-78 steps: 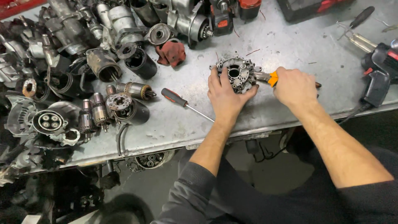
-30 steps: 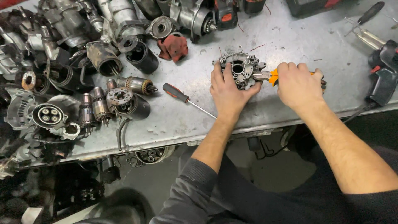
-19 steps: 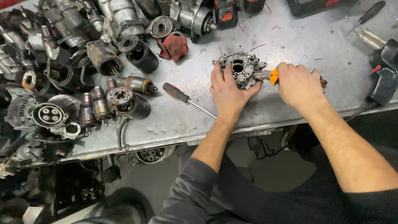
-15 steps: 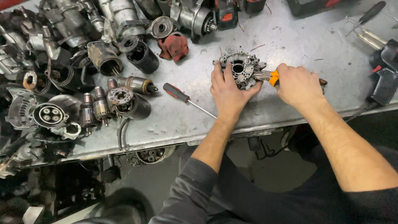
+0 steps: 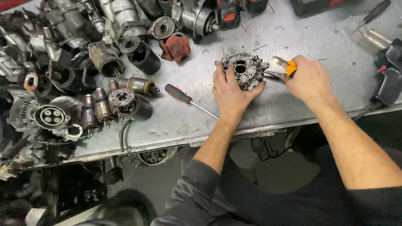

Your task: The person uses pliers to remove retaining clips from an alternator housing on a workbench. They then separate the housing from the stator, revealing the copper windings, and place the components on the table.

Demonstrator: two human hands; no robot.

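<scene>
A: Where do the hands sit relative to the table edges?

B: Near the front edge, right of centre. The left hand lies spread over the round grey alternator rectifier plate, fingers curled on its rim. The right hand, just beside it, is closed around orange-handled pliers, whose tips touch the plate's right side.

A: Open room?

B: Bare metal surrounds the plate toward the far edge and the right; a red-handled screwdriver lies just left of the left wrist. Starter motor parts crowd the left end; a black power tool sits at the right edge.

A: Change from earlier?

B: The right hand has lifted slightly, showing more of the pliers' metal jaws; the plate has stayed in place.
</scene>
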